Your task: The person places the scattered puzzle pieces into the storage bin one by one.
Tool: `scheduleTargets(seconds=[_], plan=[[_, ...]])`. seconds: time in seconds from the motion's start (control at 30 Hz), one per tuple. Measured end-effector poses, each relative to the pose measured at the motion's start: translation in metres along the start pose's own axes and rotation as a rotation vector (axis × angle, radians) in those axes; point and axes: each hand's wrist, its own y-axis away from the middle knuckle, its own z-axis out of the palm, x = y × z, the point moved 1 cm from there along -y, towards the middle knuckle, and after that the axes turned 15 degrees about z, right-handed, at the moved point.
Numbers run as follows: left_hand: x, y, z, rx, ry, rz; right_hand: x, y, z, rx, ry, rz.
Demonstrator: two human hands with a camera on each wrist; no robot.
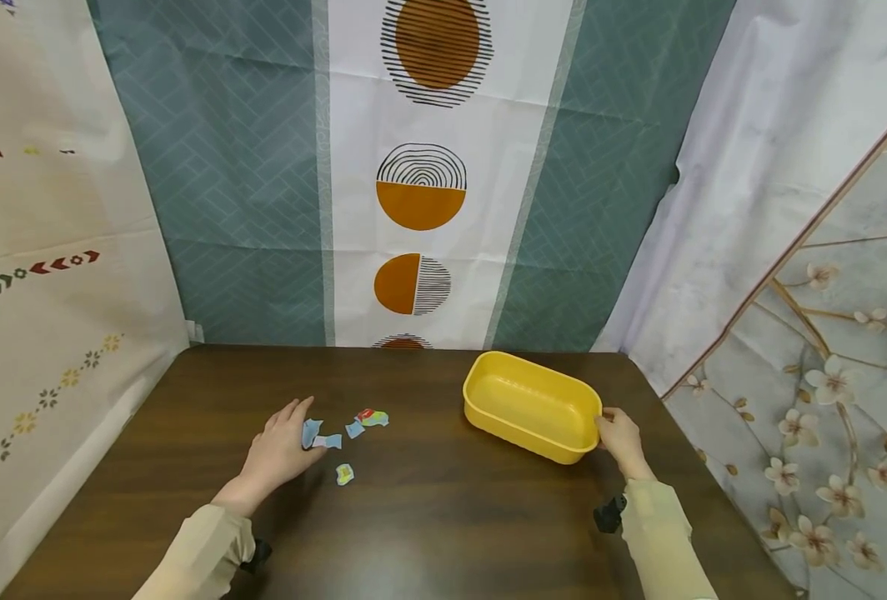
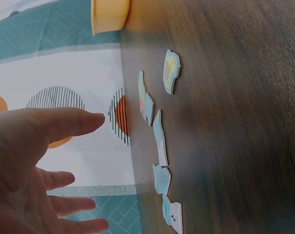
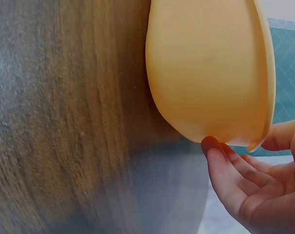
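My left hand (image 1: 282, 446) hovers over the left part of the table, its fingers spread and nothing held. Beside its thumb lie pale blue puzzle pieces (image 1: 328, 442). A red, yellow and green puzzle piece (image 1: 373, 417) touches another blue one slightly to the right, and a yellowish piece (image 1: 344, 474) lies apart, nearer to me. In the left wrist view, a gap separates the thumb from the row of pieces (image 2: 161, 179). My right hand (image 1: 620, 437) grips the right end of a yellow plastic basin (image 1: 537, 444), with fingers against its outer wall (image 3: 211, 73) and rim.
The dark wooden table (image 1: 443, 517) ends at a patterned curtain (image 1: 256, 167) along the back. Floral fabric (image 1: 826, 433) hangs at the right side, and a pale embroidered cloth (image 1: 61, 292) at the left. Inside the basin only its bare yellow floor shows.
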Motion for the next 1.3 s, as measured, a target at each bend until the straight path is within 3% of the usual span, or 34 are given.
scheduleTargets(seconds=[0.47, 0.9, 1.1, 1.3], plan=[[-0.005, -0.001, -0.005, -0.005, -0.011, -0.006, 0.002, -0.005, 0.004, 0.076, 0.095, -0.019], [-0.004, 0.002, -0.008, 0.010, -0.010, 0.003, -0.004, 0.002, 0.015, 0.038, 0.097, -0.076], [-0.003, 0.005, -0.008, 0.015, -0.010, 0.006, -0.011, 0.009, 0.026, -0.014, 0.132, -0.100], [0.000, 0.004, -0.008, 0.027, -0.004, 0.010, -0.016, 0.016, 0.035, -0.016, 0.177, -0.123]])
